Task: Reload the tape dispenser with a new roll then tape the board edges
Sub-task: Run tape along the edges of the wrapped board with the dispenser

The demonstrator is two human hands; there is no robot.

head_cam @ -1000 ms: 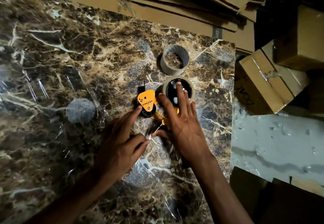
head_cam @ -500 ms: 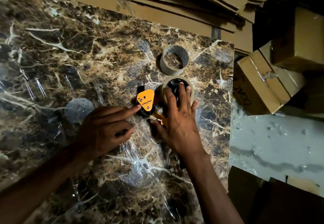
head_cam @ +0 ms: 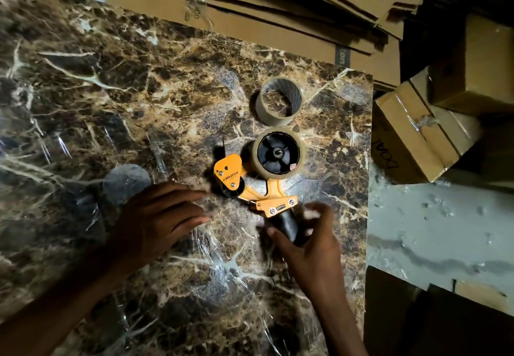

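An orange and black tape dispenser (head_cam: pixel 244 186) lies flat on the marble-patterned board (head_cam: pixel 111 91). A roll of clear tape (head_cam: pixel 278 156) sits on its black hub. Behind it an empty cardboard tape core (head_cam: pixel 281 102) stands on the board. My right hand (head_cam: pixel 311 241) curls around the dispenser's black handle, blurred by motion. Just left of the dispenser's front roller, my left hand (head_cam: pixel 158 222) rests on the board with fingers loosely bent and nothing in it.
Flattened cardboard sheets (head_cam: pixel 278 7) are stacked behind the board. Taped cardboard boxes (head_cam: pixel 417 133) stand to the right, beyond the board's right edge (head_cam: pixel 368 188). Grey floor (head_cam: pixel 439 230) shows beside them. Clear film wrinkles cover the board near my hands.
My right hand has come off the tape roll and slid back to the handle. My left hand has drawn slightly away from the dispenser's front. The roll on the hub is uncovered.
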